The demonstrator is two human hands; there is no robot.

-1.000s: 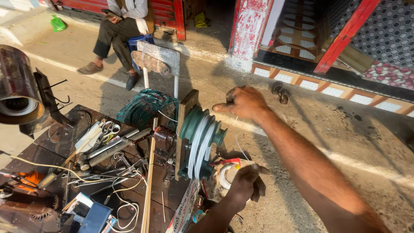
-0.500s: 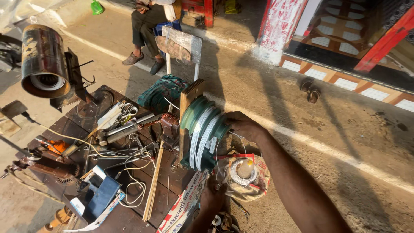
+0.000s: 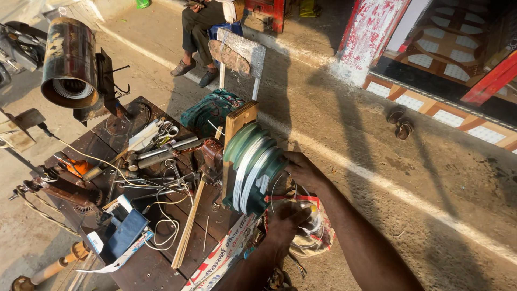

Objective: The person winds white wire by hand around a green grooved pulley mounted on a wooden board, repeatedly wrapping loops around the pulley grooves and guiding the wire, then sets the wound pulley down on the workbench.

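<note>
A green stepped winding former wound with white wire stands on a wooden upright at the edge of a dark workbench. My right hand is pressed against the former's right side, with its fingers curled on the rim. Just below it, my left hand grips a clear plastic bag that holds a coil of pale wire. Thin strands of wire run from the bag up to the former.
Scissors, pliers, metal bars and loose white cable litter the bench. A blue box lies at its front. A metal cylinder stands at the far left. Behind are a wooden chair, a seated person and sandals.
My right hand has come down from the air above the former and now sits on its right side. The view has shifted to the right. My left hand still holds the bag.
</note>
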